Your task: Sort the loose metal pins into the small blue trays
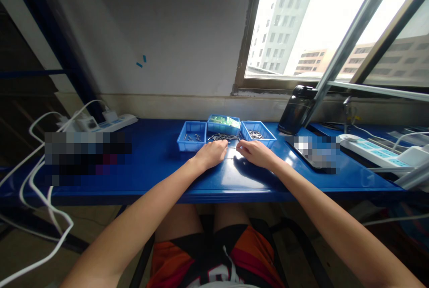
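My left hand point(216, 151) and my right hand point(254, 151) face each other just above the blue table, fingers pinched closed. A thin metal pin-like piece point(232, 147) spans the small gap between them, its ends at the fingertips of both hands. Just beyond lies a heap of dark, slender metal pieces point(224, 137) on the tabletop. Left of the heap, a blue plastic bin point(191, 146) has a few thin pieces in it. The right-hand blue bin point(270, 137) contains many small silvery metal pieces. Exact part kinds are too small to make out.
Behind the heap, another blue bin point(210, 122) carries a green-and-white packet point(225, 121). A black bottle point(296, 109) and a phone point(310, 156) are at right, near a power strip point(375, 151). White cables point(35, 185) and a second strip point(117, 122) occupy the left.
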`<state>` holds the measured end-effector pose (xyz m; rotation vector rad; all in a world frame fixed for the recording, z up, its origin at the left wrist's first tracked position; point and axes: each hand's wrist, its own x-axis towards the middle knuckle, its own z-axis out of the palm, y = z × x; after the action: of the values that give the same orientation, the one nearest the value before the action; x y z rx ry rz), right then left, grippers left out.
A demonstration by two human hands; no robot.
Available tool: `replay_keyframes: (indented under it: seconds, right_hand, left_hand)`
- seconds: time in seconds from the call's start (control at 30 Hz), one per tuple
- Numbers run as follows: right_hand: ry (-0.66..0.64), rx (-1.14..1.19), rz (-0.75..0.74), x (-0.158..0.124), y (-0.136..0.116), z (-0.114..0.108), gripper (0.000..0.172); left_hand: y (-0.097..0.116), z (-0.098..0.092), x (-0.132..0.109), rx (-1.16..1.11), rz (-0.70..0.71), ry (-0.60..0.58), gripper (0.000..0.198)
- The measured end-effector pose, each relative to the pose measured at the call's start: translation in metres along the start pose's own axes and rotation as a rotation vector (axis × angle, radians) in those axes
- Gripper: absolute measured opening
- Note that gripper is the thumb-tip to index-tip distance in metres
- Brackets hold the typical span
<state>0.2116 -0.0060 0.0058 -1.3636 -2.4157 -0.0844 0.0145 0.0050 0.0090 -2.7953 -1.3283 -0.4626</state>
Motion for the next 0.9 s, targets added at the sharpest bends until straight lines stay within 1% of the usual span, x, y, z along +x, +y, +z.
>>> replay_keyframes:
  seconds: [0.1, 0.2, 0.33, 0.53, 0.77, 0.9]
  right_hand:
    - [-0.007, 0.002, 0.004, 0.0002, 0.0002, 0.0010, 0.015]
    - [-0.008, -0.002, 0.012, 0.0006, 0.0007, 0.0025, 0.012]
    - [-0.013, -0.006, 0.025, 0.0010, 0.0012, 0.0032, 0.012]
    - [-0.011, 0.006, 0.032, 0.0011, 0.0005, 0.0013, 0.013]
    - [0.003, -0.007, 0.004, 0.0003, -0.0002, -0.0016, 0.020]
    - [0.026, -0.011, 0.008, 0.0001, 0.0003, -0.0026, 0.024]
  left_hand:
    - [0.0008, -0.0016, -0.0001, -0.013, 0.018, 0.008, 0.020]
    - [0.0016, -0.0037, -0.0003, -0.024, 0.017, -0.008, 0.018]
    - [0.0012, -0.0044, -0.0002, -0.036, 0.033, -0.016, 0.017]
    - [-0.0019, -0.0019, 0.0003, -0.046, 0.064, 0.003, 0.014]
    - [-0.0010, -0.0019, 0.0008, -0.055, -0.041, -0.032, 0.019]
    - [-0.0020, -0.0002, 0.0017, -0.056, -0.041, -0.014, 0.022]
